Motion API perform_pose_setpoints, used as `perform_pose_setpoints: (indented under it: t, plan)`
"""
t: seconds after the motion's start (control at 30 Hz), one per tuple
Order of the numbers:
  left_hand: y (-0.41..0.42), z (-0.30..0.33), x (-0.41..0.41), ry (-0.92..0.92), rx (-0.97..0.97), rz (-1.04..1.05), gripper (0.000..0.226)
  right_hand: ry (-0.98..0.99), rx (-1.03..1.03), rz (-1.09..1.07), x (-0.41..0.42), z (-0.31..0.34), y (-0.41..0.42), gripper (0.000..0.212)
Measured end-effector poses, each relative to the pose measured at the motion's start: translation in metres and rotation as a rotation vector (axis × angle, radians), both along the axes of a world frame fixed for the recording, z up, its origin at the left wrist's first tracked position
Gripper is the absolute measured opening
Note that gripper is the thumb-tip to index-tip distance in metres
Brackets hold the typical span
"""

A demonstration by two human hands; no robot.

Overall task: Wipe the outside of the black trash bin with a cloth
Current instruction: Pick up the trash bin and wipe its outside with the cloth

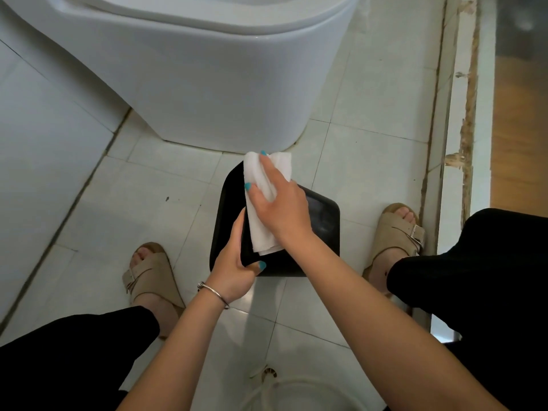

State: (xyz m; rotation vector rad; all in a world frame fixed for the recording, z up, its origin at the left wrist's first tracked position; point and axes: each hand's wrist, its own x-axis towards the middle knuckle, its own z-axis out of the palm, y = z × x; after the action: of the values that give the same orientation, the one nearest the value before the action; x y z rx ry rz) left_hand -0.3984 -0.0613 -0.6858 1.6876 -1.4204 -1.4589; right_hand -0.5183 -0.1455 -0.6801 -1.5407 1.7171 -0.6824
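Black trash bin (pixel 323 223): one unit, on the white tiled floor (pixel 364 149) between the person's two feet, just near of the toilet base. It appears turned so that a flat, round-cornered black face points up toward the camera; whether this is its bottom or a side cannot be told.

Cloth (pixel 261 185): one, white, folded, draped over the far-left part of the bin and reaching past its far edge.

Right hand (pixel 278 209): laid palm down on the cloth, fingers extended and spread, pressing it against the bin. Nothing is curled round the cloth that can be seen. Nails painted teal.

Left hand (pixel 234 262): grips the bin's near-left edge, thumb across the near face and fingers wrapped round the left side. One thin silver bangle (pixel 213 293) on this wrist.

Other items observed:
- One white toilet (pixel 207 69), far side, centre-left.
- Two beige buckled sandals: left sandal (pixel 151 274) to the left of the bin, right sandal (pixel 397 235) to its right. Both stand apart from the bin.
- One floor drain (pixel 268 373) at the near edge, with a pale hose (pixel 296 387) looped beside it.
- Black trouser legs at both near corners.
- One worn door threshold (pixel 465 114) along the right side.
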Motion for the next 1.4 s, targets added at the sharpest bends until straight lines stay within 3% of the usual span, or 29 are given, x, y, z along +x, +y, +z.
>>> perform_pose_setpoints:
  t: [0.2, 0.5, 0.67, 0.87, 0.97, 1.17, 1.4]
  plan:
    - [0.001, -0.004, 0.003, -0.029, -0.003, 0.039, 0.100, 0.182, 0.044, -0.054, -0.030, -0.025, 0.002, 0.058]
    - [-0.001, 0.001, 0.000, -0.044, 0.038, -0.022, 0.099, 0.239, 0.252, -0.414, -0.109, -0.077, 0.009, 0.057]
    - [0.002, 0.000, 0.003, -0.017, 0.063, -0.004, 0.101, 0.272, 0.179, -0.269, -0.081, -0.054, 0.005, 0.058]
    - [0.002, 0.001, 0.001, -0.037, 0.033, -0.019, 0.101, 0.150, 0.026, 0.003, -0.014, -0.007, 0.000, 0.060]
    - [0.006, 0.000, 0.001, -0.033, 0.033, -0.006, 0.101, 0.107, 0.012, 0.037, -0.010, -0.008, 0.001, 0.060]
    - [0.003, -0.005, 0.006, -0.036, 0.009, 0.033, 0.100, 0.163, 0.108, -0.110, -0.050, -0.039, -0.001, 0.059]
    - [0.000, -0.004, 0.003, 0.001, 0.003, 0.037, 0.096, 0.196, 0.246, -0.446, -0.102, -0.079, 0.019, 0.058]
